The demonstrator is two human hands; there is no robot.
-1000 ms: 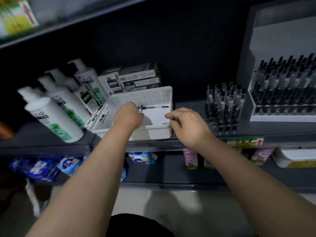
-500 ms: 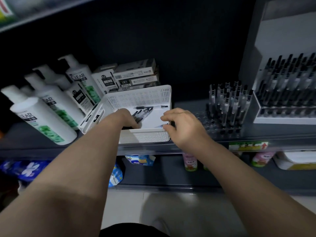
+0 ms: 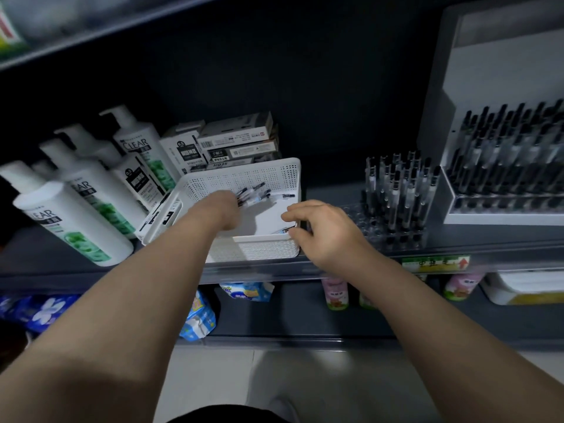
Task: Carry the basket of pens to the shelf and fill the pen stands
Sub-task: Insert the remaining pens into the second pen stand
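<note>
Your left hand (image 3: 224, 209) grips pens (image 3: 254, 190) pointing right toward the pen stand (image 3: 355, 215); your right hand (image 3: 323, 230), nearer it, grips the basket (image 3: 244, 178) rim.

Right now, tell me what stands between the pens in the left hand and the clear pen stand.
The right wall of the basket and the right hand on its corner lie between the pens in the left hand and the clear pen stand.

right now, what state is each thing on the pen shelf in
basket, on the shelf, nearly empty
pens, bunched in the left hand over the basket
right hand, gripping the basket's near corner
clear pen stand, partly filled, front holes empty
white display, packed with pens
</note>
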